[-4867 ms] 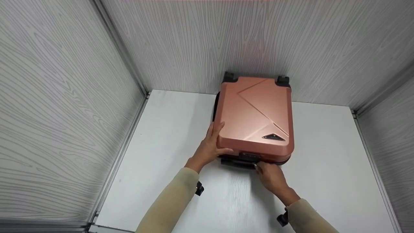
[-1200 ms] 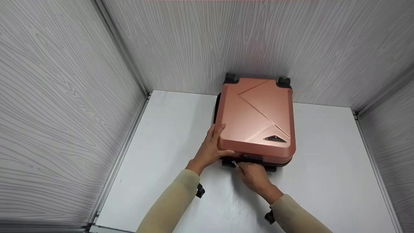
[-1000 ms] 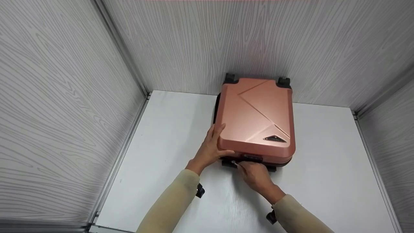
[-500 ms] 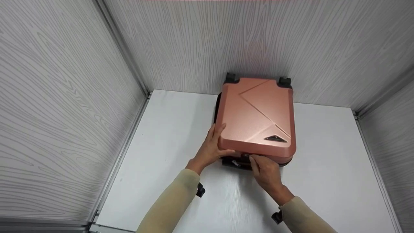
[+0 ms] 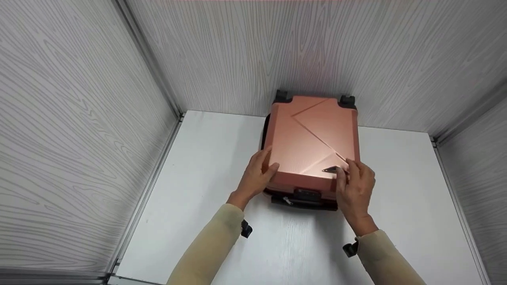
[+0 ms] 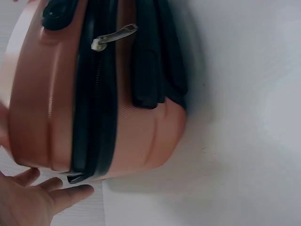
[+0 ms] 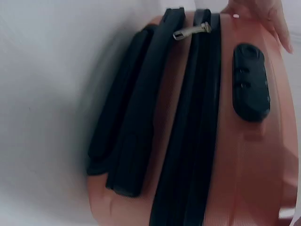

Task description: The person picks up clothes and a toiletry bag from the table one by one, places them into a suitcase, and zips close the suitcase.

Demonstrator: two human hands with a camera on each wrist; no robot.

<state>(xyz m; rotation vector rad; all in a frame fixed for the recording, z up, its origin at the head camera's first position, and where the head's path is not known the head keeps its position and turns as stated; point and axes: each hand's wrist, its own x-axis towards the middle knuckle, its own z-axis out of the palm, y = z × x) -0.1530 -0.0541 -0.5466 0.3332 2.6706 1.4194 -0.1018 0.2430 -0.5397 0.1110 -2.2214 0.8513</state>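
A rose-coloured hard-shell suitcase (image 5: 309, 138) lies flat on the white surface, wheels at the far end. My left hand (image 5: 252, 178) is at its near left corner, thumb over the top edge; in the left wrist view its fingers (image 6: 70, 197) are extended beside the shell. My right hand (image 5: 356, 194) is over the near right corner, fingers loosely bent by the triangular badge (image 5: 330, 169), which it partly covers. On the near side, the metal zipper pull (image 6: 115, 36) hangs free at the left. A black combination lock (image 7: 251, 82) and a black handle (image 7: 136, 122) also show.
The white surface (image 5: 198, 170) extends around the suitcase. A grey wood-patterned back wall (image 5: 237, 59) stands right behind the wheels (image 5: 282, 95). Side walls (image 5: 71, 138) rise at left and right, with metal strips along the edges.
My right hand pulled the zipper pull leftward, let go, touched the lock area, then rose to the near right corner. My left thumb has lifted from the near side onto the top edge.
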